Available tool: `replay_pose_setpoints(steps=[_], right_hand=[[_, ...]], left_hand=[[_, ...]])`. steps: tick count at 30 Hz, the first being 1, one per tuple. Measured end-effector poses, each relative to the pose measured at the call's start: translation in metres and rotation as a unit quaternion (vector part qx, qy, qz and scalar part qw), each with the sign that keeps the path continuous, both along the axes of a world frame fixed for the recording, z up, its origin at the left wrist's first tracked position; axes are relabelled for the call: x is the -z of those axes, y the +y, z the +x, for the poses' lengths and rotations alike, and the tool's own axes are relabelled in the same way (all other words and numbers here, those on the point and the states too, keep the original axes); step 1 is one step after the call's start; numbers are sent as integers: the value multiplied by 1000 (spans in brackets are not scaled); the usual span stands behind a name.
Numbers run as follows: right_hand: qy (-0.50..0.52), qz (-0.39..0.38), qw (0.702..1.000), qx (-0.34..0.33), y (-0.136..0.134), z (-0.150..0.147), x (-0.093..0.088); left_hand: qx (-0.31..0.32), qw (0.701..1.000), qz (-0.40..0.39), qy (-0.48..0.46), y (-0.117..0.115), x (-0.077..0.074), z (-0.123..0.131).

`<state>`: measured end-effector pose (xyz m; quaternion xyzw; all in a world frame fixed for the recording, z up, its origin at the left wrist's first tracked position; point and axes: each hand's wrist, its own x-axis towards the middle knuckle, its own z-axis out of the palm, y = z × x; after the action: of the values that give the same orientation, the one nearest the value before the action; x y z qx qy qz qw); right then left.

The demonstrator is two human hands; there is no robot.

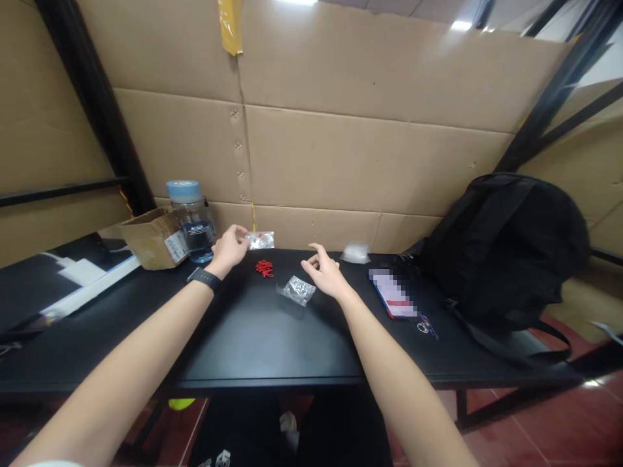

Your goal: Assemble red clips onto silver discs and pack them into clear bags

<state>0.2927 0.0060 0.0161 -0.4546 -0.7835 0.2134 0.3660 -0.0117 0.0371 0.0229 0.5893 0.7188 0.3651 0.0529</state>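
Note:
My left hand (230, 250), a black band on its wrist, pinches a small clear plastic bag (261, 240) with red bits inside, held just above the black table (263, 344). A little pile of red pieces (264, 268) lies on the table right of that hand. My right hand (324, 271) hovers with loosely spread, curled fingers and holds nothing. A crinkled clear plastic bag (298, 290) lies just left of it. Another whitish plastic bag (355, 253) lies behind the right hand near the wall.
A water bottle with a blue lid (193, 220) and an open cardboard box (153, 239) stand at the back left. A phone (393, 295) with keys (427, 326) lies right, beside a black backpack (506, 246). Cardboard panels (370, 149) wall the back.

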Motion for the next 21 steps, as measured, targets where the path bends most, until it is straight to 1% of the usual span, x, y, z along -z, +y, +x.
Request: replay_pose_setpoints(steps=[1, 3, 5, 7, 9, 11, 14, 15, 17, 19, 21], right_hand=[[-5, -3, 1000, 1, 0, 0, 0], [-15, -6, 1000, 2, 0, 0, 1], [-27, -7, 1000, -1, -1, 1, 0], [-50, -4, 999, -5, -2, 2, -2], [-82, 7, 997, -9, -3, 5, -6], [-117, 12, 992, -37, -5, 7, -9], [-168, 2, 978, -121, -8, 9, -12], [-182, 2, 973, -145, -9, 8, -12], [-203, 13, 964, -171, -10, 5, -9], [-218, 22, 959, -182, -10, 2, -5], [-233, 24, 955, -183, -10, -1, -2]], left_hand=[[-27, 1000, -8, 7, 8, 0, -7], [-47, 997, -49, 30, 22, 6, -15], [-47, 995, -69, 47, 29, 16, -17], [-31, 995, -71, 56, 33, 27, -17], [-18, 996, -64, 67, 33, 35, -16], [-8, 995, -56, 81, 31, 37, -15], [1, 994, -32, 107, 24, 31, -12], [13, 993, -21, 116, 20, 27, -9], [62, 989, 0, 132, 9, 21, 0], [139, 980, 18, 142, -5, 17, 14], [226, 962, 24, 154, -19, 16, 28]])
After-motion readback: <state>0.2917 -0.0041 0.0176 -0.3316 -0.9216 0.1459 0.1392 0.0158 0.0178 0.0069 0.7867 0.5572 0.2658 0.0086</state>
